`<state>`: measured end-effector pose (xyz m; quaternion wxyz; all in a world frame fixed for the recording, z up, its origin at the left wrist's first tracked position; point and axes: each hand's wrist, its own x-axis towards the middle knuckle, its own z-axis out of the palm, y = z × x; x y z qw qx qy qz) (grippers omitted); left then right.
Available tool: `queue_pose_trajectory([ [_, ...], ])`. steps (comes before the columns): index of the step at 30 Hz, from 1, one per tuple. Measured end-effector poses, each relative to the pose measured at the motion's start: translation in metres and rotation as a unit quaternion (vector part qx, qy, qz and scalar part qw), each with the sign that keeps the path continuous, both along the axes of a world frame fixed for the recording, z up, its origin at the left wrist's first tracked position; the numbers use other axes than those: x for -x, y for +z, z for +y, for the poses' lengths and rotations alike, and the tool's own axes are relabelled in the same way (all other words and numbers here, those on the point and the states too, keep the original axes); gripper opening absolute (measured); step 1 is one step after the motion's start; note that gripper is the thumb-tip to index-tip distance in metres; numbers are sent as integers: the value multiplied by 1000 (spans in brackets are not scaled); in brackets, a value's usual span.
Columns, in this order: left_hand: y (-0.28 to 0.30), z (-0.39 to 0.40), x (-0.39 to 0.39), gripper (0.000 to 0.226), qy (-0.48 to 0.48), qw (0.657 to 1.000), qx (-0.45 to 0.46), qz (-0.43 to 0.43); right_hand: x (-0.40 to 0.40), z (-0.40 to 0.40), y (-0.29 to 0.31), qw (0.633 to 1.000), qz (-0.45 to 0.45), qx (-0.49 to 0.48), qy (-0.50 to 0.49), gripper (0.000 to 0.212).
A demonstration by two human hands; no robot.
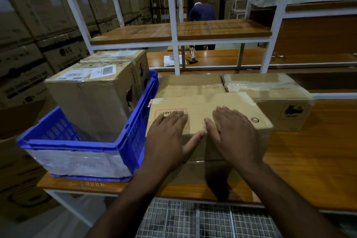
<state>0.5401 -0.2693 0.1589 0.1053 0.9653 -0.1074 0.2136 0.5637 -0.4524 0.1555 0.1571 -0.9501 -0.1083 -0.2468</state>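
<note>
Cardboard box (202,102) on the wooden table (309,152), flat under both palms — left hand (166,135) over the red-bordered label (167,111), right hand (234,133) beside it, fingers straight and close together, thumbs splayed inward. Likely pressing the top down or steadying before a lift. Blue crate (135,131) just left of the left fingers. Next — shifting to the side edges for a real hold.

crate (135,135) sitting on worktop (309,160), left end — near carton (90,100) and far carton (119,56) standing in it | box (212,102) lying just right of crate, left hand (170,131) and right hand (233,131) resting flat on top | taped box (270,91) sitting behind it, rightward
</note>
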Motion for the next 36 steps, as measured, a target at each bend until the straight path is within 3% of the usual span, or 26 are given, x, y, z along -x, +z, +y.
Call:
queue_pose_trajectory([
  [3,5,1,-3,60,-6,998,54,-15,-6,-1,8,999,-35,20,-24,38],
  [6,18,0,-16,47,-21,997,74,-4,-19,5,25,999,17,31,-31,37],
  [8,25,-1,-31,43,-61,995,67,42,-29,12,30,999,42,24,23,29],
  [11,25,-3,-49,49,-85,990,13,113,-39,22,26,987,96,36,123,38],
  [13,21,-1,-53,53,-84,988,-4,127,-44,20,25,983,117,38,134,45],
  [18,21,3,-55,56,-76,987,-15,138,-52,17,30,984,130,45,112,43],
  [22,28,26,-60,65,2,987,-8,159,-65,-6,31,982,169,76,38,68],
  [31,27,38,-64,69,38,983,46,172,-77,-30,24,987,142,68,13,58],
  [34,23,40,-60,76,57,980,88,167,-72,-33,15,994,86,30,-57,57],
  [36,18,43,-57,79,80,977,128,153,-68,-37,8,996,26,-18,-82,44],
])
